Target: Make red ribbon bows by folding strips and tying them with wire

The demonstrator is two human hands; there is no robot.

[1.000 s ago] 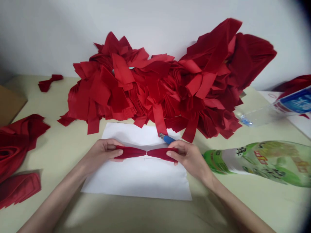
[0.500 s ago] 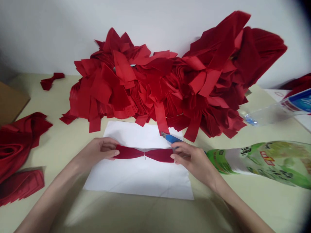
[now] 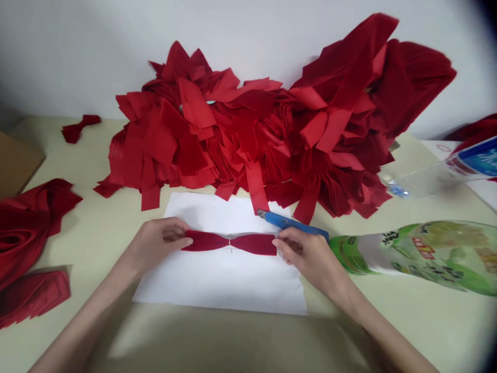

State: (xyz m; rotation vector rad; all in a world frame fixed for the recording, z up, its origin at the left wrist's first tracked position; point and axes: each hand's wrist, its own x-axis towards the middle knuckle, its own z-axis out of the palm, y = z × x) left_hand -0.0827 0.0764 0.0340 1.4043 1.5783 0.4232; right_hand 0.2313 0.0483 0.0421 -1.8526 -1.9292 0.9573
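A red fabric strip [image 3: 229, 242] lies across the white paper sheet [image 3: 217, 282], narrowed to a thin waist at its middle. My left hand [image 3: 161, 243] pinches its left end between thumb and fingers, and my right hand [image 3: 306, 254] holds its right end. A blue utility knife [image 3: 291, 224] lies just beyond the strip, with its metal blade tip on the paper's far edge. Its handle passes right behind my right hand's knuckles, and I cannot tell whether they touch it. Thin pencil marks show on the paper below the waist.
A large heap of red fabric strips [image 3: 248, 129] stands against the white wall. Red fabric rolls [image 3: 23, 228] and a cardboard piece [image 3: 15, 166] are at left. A green-labelled plastic bottle [image 3: 411, 256] and a clear bottle [image 3: 438, 173] lie at right.
My right hand has slid back toward me and to the right, uncovering more of the blue knife's handle. The strip now lies flatter and straighter on the paper.
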